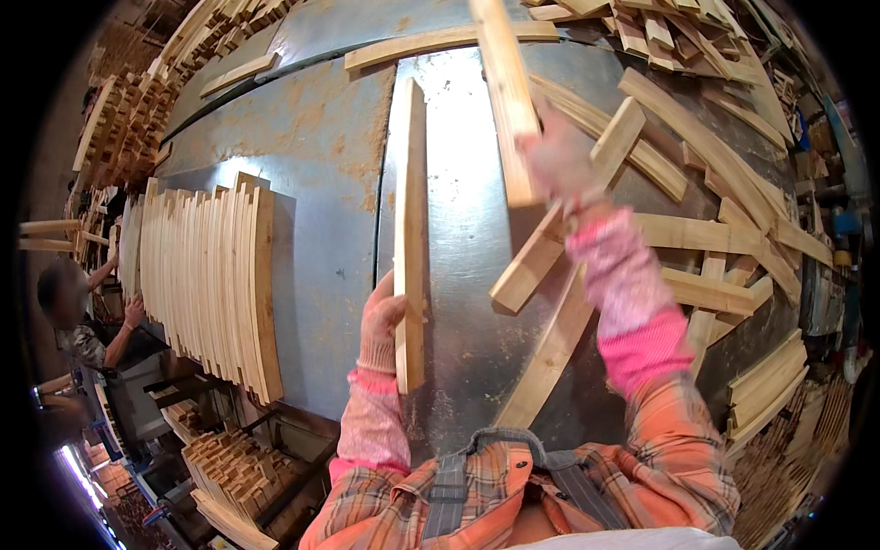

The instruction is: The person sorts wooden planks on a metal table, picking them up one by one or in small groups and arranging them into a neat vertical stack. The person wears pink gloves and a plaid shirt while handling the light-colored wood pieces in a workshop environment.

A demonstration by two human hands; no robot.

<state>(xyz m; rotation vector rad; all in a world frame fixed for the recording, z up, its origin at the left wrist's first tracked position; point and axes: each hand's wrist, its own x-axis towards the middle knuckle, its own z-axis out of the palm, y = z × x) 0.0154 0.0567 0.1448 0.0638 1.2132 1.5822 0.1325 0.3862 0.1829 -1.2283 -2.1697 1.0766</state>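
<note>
Fingers of my left hand (383, 321) wrap around the lower part of a pale wooden plank (410, 211), which stands on its narrow edge on the metal table (330, 257). To its right, my right hand (561, 154), blurred by motion, grips the side of a second wooden plank (504, 101) near its lower end. That plank points away from me and looks to be lifted over the table. Just beyond my right hand lie crisscrossed loose planks (706, 234), and one loose plank (550, 353) slants under my right forearm.
At the left, a tight row of planks (206, 284) stands on edge. Another person's hand (134, 312) touches its far-left end. A single plank (449, 44) lies across the back. Stacked wood (243, 472) sits below the table at lower left, and more offcuts (669, 32) heap up at back right.
</note>
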